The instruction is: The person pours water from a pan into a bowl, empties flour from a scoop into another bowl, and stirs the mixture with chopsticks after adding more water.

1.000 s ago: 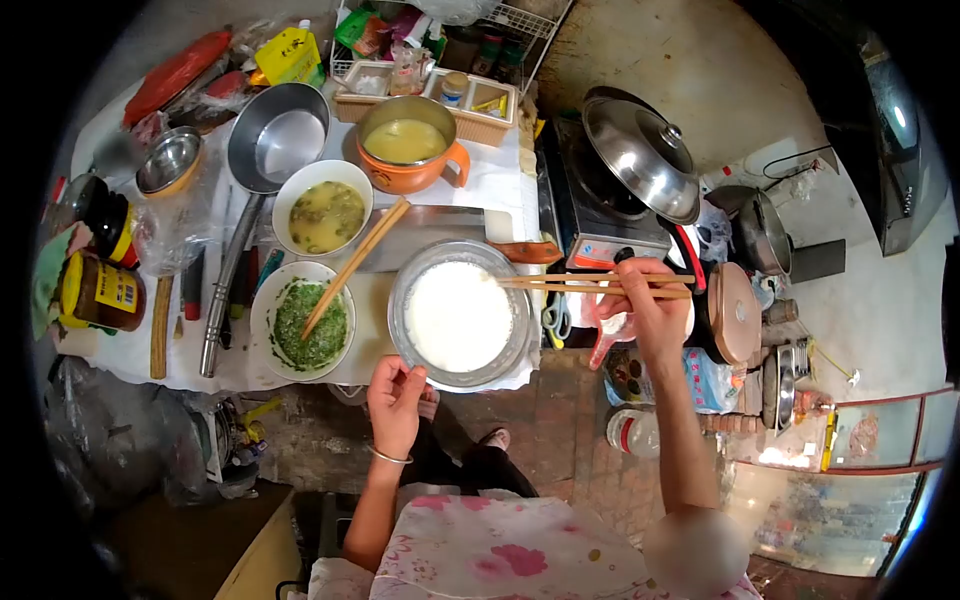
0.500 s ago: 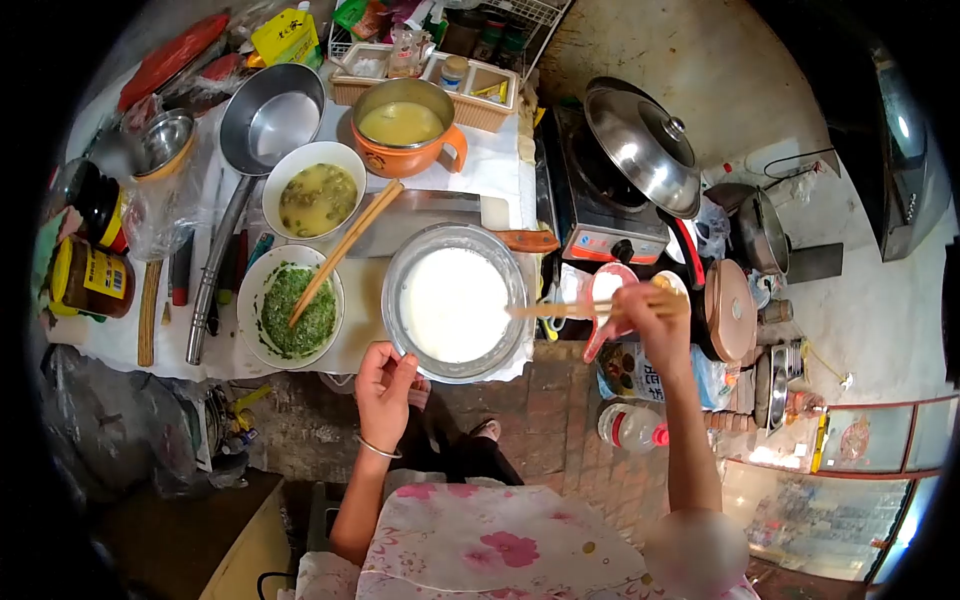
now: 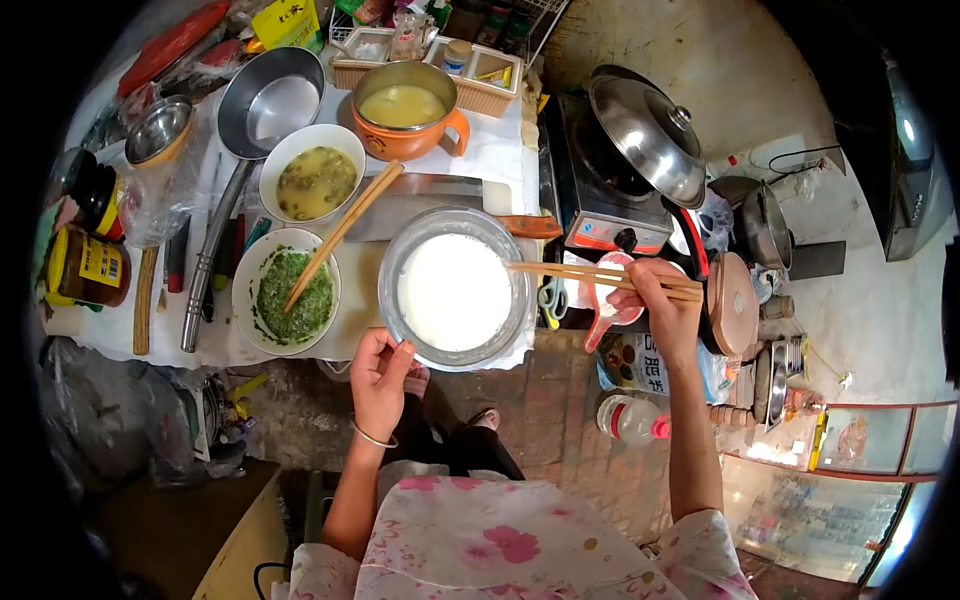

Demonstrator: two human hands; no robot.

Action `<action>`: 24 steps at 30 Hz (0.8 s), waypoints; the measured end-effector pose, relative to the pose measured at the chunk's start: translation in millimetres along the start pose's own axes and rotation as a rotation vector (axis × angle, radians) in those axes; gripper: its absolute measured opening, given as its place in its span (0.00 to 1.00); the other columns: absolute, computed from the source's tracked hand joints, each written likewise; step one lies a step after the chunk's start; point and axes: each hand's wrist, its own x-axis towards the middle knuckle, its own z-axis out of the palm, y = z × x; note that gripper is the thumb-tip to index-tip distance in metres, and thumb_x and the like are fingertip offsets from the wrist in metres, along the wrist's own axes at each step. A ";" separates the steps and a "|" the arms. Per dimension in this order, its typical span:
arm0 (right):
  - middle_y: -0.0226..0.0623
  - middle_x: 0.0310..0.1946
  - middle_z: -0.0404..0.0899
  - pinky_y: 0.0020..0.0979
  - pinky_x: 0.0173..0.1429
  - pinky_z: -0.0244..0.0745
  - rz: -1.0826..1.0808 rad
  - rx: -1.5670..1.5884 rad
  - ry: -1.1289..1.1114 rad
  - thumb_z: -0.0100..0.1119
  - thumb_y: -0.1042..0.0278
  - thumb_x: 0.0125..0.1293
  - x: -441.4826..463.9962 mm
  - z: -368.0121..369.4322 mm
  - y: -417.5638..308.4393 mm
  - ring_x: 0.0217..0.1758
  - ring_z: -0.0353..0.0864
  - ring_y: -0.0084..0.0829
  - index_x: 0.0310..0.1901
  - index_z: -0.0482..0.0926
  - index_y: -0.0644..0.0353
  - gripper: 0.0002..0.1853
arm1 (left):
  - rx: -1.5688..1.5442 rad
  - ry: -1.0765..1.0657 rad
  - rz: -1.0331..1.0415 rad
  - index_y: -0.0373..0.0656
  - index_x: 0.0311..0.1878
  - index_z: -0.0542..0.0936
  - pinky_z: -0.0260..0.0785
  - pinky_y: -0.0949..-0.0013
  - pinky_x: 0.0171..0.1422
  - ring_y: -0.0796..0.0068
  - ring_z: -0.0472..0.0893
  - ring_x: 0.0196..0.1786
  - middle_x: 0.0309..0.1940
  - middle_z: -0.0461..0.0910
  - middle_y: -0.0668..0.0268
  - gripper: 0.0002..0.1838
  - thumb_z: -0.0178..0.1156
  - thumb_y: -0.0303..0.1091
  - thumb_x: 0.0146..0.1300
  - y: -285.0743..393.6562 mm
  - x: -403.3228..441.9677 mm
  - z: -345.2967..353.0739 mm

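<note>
A clear-sided bowl (image 3: 521,300) of smooth white batter (image 3: 453,292) sits at the table's front edge. My left hand (image 3: 382,378) grips its near-left rim, thumb on top and fingers curled. In my right hand (image 3: 664,312), to the right of the bowl, is a pair of wooden chopsticks (image 3: 580,273), their tips at the batter's right side. Left of the bowl stands a white bowl of chopped green mixture (image 3: 293,296) with another pair of chopsticks (image 3: 345,235) resting in it. Behind the batter bowl lies a cleaver (image 3: 430,200), partly hidden.
A bowl of yellowish soup (image 3: 316,185), an orange pot (image 3: 408,110) and a long-handled pan (image 3: 268,105) stand farther back. To the right are a gas stove (image 3: 615,228) with a lidded wok (image 3: 650,140) and a red scoop of white powder (image 3: 612,310). A plastic bottle (image 3: 632,420) lies on the floor.
The right hand and its chopsticks, blurred before, now show sharply, with the chopsticks at a different slant. The left hand keeps its hold on the bowl. The whole view has shifted slightly.
</note>
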 end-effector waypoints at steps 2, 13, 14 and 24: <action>0.44 0.25 0.79 0.27 0.24 0.78 0.042 0.029 -0.036 0.51 0.72 0.64 -11.6 -6.4 -0.7 0.22 0.80 0.30 0.36 0.74 0.73 0.10 | -0.001 0.000 0.000 0.40 0.32 0.67 0.65 0.81 0.34 0.87 0.70 0.27 0.24 0.70 0.72 0.06 0.54 0.25 0.61 2.3 0.5 1.3; 0.42 0.24 0.78 0.28 0.25 0.78 0.087 0.008 -0.055 0.51 0.73 0.63 -35.7 -5.5 -0.9 0.23 0.80 0.32 0.36 0.75 0.73 0.09 | 0.043 -0.027 0.036 0.39 0.32 0.67 0.67 0.80 0.33 0.87 0.70 0.28 0.25 0.70 0.72 0.06 0.54 0.26 0.62 -0.7 -0.5 -1.1; 0.43 0.25 0.78 0.28 0.25 0.78 0.090 -0.059 -0.062 0.51 0.73 0.63 -40.6 2.2 0.2 0.23 0.80 0.32 0.36 0.75 0.73 0.09 | 0.031 -0.035 0.025 0.39 0.33 0.68 0.67 0.80 0.35 0.86 0.70 0.29 0.26 0.70 0.73 0.05 0.54 0.27 0.62 -0.8 -0.2 -2.1; 0.42 0.28 0.78 0.25 0.27 0.78 0.048 -0.008 0.007 0.51 0.74 0.63 -55.2 17.0 -0.1 0.25 0.81 0.30 0.34 0.76 0.74 0.09 | 0.034 -0.029 0.021 0.40 0.34 0.67 0.69 0.79 0.34 0.86 0.71 0.30 0.27 0.70 0.72 0.05 0.54 0.26 0.62 -3.5 0.3 -3.1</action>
